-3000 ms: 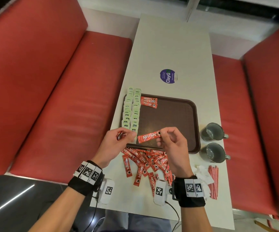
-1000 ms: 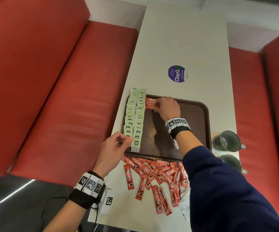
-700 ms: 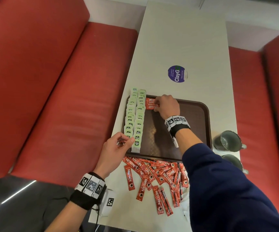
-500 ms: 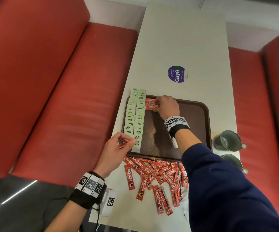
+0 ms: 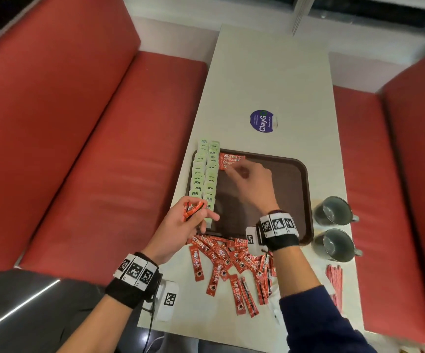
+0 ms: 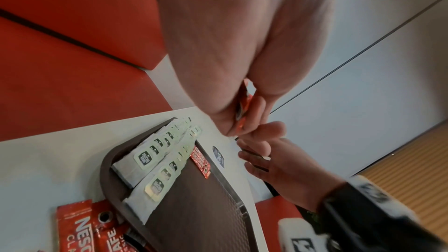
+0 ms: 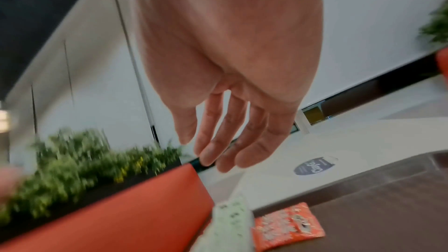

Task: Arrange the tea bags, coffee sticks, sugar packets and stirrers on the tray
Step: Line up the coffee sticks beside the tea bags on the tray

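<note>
My left hand (image 5: pixel 180 225) pinches a few coffee sticks (image 5: pixel 193 208) just off the tray (image 5: pixel 305 200)'s near-left corner. Tea bags (image 5: pixel 205 174) fill the tray's left edge; the placed sticks (image 5: pixel 230 160) lie crosswise beside them. My right hand (image 5: pixel 253 182), its grip loose and empty, hovers nearest, bare tray to its right.
</note>
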`<state>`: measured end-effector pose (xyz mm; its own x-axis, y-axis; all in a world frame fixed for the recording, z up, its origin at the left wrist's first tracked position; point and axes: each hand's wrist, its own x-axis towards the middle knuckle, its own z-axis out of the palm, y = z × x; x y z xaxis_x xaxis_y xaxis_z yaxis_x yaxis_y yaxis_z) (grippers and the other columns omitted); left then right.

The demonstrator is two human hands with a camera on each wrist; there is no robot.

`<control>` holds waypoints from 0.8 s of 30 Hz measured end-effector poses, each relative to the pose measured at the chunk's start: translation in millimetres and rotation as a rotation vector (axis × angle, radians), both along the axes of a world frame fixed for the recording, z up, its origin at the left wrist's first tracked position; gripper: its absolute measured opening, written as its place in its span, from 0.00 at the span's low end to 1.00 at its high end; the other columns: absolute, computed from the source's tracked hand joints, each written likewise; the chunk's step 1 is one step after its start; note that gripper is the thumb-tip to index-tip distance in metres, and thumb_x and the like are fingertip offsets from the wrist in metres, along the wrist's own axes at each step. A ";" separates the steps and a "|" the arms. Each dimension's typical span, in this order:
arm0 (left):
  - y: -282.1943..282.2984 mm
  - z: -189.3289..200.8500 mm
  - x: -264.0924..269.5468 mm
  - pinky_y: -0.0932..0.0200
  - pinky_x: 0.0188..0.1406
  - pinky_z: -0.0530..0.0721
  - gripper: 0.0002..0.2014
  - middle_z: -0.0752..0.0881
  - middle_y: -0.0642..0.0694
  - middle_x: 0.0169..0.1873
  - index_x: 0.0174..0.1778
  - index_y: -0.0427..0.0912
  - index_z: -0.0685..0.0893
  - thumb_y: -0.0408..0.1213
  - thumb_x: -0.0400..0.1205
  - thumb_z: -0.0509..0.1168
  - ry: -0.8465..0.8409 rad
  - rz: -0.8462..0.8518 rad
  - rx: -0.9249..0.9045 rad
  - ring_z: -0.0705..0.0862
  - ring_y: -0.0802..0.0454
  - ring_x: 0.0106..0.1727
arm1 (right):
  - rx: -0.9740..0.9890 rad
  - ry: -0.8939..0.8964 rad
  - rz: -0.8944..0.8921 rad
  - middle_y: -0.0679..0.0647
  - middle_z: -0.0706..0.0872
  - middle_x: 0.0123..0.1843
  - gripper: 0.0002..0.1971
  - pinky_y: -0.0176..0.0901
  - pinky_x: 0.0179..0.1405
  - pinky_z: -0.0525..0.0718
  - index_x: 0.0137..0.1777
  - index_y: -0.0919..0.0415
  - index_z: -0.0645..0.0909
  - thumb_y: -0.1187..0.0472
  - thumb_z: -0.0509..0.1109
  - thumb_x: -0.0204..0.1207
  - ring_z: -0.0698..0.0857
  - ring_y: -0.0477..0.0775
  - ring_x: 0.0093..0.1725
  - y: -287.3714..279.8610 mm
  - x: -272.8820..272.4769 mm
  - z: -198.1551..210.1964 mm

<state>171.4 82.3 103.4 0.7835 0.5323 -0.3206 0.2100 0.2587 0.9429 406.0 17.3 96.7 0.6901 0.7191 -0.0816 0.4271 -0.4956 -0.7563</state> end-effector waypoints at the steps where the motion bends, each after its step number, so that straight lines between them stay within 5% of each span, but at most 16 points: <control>1: -3.3 2.6 -0.4 0.63 0.29 0.74 0.11 0.94 0.36 0.56 0.70 0.34 0.75 0.35 0.95 0.63 -0.019 -0.009 -0.015 0.81 0.50 0.36 | 0.050 0.074 0.029 0.37 0.95 0.49 0.09 0.38 0.55 0.88 0.57 0.46 0.94 0.45 0.75 0.88 0.91 0.35 0.51 -14.0 -17.0 15.0; 5: -17.9 9.0 -4.3 0.66 0.33 0.79 0.13 0.91 0.27 0.51 0.68 0.33 0.69 0.35 0.94 0.65 -0.049 -0.017 -0.096 0.79 0.49 0.34 | 0.112 0.233 0.222 0.38 0.95 0.54 0.08 0.37 0.56 0.89 0.62 0.42 0.93 0.47 0.71 0.92 0.93 0.42 0.52 -63.1 -67.1 52.5; 9: -29.4 14.4 -11.5 0.60 0.31 0.78 0.13 0.85 0.48 0.34 0.65 0.45 0.70 0.42 0.93 0.69 0.080 -0.114 0.128 0.79 0.54 0.32 | 0.123 0.192 0.237 0.49 0.92 0.42 0.06 0.48 0.47 0.89 0.61 0.40 0.90 0.44 0.74 0.90 0.90 0.49 0.43 -90.1 -98.1 56.5; 13: -40.8 19.1 -15.9 0.59 0.39 0.85 0.18 0.89 0.51 0.47 0.65 0.49 0.68 0.27 0.88 0.69 0.116 -0.237 0.432 0.88 0.60 0.41 | 0.094 0.147 0.161 0.50 0.89 0.39 0.10 0.44 0.40 0.87 0.52 0.47 0.84 0.46 0.81 0.84 0.87 0.49 0.38 -97.9 -121.0 48.1; 15: -45.5 24.8 -17.9 0.60 0.43 0.89 0.20 0.90 0.54 0.50 0.66 0.49 0.68 0.28 0.88 0.70 0.134 -0.268 0.481 0.91 0.62 0.48 | 0.056 0.209 0.130 0.49 0.91 0.42 0.11 0.47 0.44 0.91 0.51 0.48 0.83 0.49 0.83 0.82 0.90 0.49 0.41 -100.3 -123.0 44.2; 20: -44.1 31.5 -27.2 0.68 0.34 0.77 0.21 0.87 0.61 0.34 0.65 0.52 0.75 0.42 0.84 0.80 0.148 -0.268 0.482 0.82 0.64 0.32 | 0.136 0.548 0.095 0.57 0.94 0.51 0.13 0.57 0.57 0.95 0.57 0.53 0.88 0.63 0.87 0.78 0.95 0.62 0.53 -110.3 -114.9 47.3; 24: -35.0 29.2 -33.8 0.64 0.40 0.81 0.20 0.90 0.56 0.42 0.63 0.61 0.82 0.50 0.81 0.83 0.115 -0.270 0.476 0.79 0.62 0.35 | 0.149 0.651 0.077 0.58 0.97 0.55 0.18 0.56 0.64 0.93 0.65 0.59 0.85 0.65 0.86 0.79 0.96 0.59 0.58 -117.4 -108.3 56.9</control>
